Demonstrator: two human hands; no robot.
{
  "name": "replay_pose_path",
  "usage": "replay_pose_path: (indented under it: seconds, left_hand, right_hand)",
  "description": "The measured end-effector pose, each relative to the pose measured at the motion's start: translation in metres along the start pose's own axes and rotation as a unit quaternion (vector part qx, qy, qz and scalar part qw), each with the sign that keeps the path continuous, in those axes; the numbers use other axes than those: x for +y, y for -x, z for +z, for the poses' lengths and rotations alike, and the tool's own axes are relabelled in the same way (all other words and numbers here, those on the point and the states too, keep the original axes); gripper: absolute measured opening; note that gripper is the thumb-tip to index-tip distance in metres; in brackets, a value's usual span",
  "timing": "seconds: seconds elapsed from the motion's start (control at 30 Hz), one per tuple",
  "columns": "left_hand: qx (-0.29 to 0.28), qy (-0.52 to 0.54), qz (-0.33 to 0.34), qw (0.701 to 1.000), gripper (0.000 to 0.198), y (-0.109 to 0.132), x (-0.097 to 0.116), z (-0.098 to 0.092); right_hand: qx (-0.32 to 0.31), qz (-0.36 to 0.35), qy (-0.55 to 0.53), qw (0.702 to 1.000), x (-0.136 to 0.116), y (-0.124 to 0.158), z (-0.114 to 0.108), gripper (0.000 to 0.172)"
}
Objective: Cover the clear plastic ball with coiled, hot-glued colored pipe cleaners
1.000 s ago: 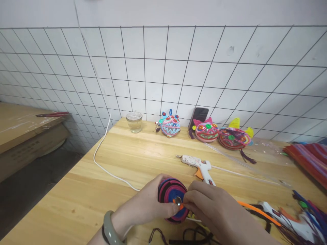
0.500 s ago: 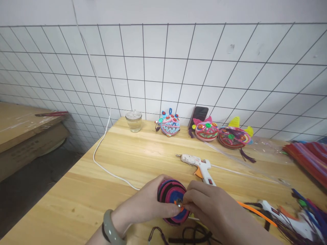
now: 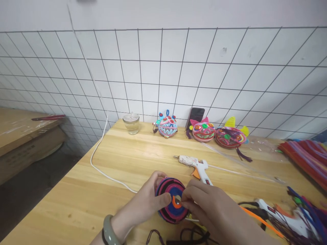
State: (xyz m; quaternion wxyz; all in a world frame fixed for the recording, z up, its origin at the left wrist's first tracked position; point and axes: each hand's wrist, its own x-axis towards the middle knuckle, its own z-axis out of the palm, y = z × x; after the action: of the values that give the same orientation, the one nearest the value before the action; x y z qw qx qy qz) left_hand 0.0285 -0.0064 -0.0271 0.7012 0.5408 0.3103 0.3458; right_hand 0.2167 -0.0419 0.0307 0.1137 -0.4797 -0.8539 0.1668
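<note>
My left hand (image 3: 150,199) is wrapped round a disc (image 3: 167,187) coiled from pink, black and blue fuzzy pipe cleaners, its thumb lying on the front. At the disc's centre a shiny piece (image 3: 177,198) is partly ringed by an orange pipe cleaner (image 3: 174,203). The fingertips of my right hand (image 3: 204,200) pinch at that centre, on the orange pipe cleaner; their exact contact is partly hidden. An orange length (image 3: 263,222) comes out from behind my right forearm, apparently the same pipe cleaner. Just beyond my right hand lies a white glue gun (image 3: 201,166) with an orange trigger.
Along the tiled wall stand a lidded glass cup (image 3: 131,124), several decorated round faces including a blue-toothed one (image 3: 167,126), and a phone (image 3: 196,115). A second glue gun (image 3: 281,217) lies right among cords. Striped pipe-cleaner bundles (image 3: 304,158) fill the right. A white cable (image 3: 102,173) crosses left.
My left thumb has drawn back from the disc's centre, so more of the orange curl and shiny piece shows. The right hand stays pinched there. The view has shifted slightly.
</note>
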Motion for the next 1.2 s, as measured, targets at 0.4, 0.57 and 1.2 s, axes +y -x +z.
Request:
replay_pose_path:
  seconds: [0.4,0.57,1.2]
  left_hand:
    - [0.061,-0.068,-0.021,0.996,0.026,0.002,0.011,0.009]
    - [0.069,-0.119,-0.015,0.990,0.018,0.000,0.009,0.008]
    - [0.056,-0.013,-0.044,0.997,0.088,0.001,0.000,0.004]
  right_hand:
    - [0.038,0.028,0.007,0.999,-0.004,-0.001,0.005,0.014]
    - [0.037,0.017,-0.004,0.999,-0.006,0.000,0.004,0.014]
    - [0.078,0.062,-0.030,0.995,-0.002,-0.002,0.005,0.013]
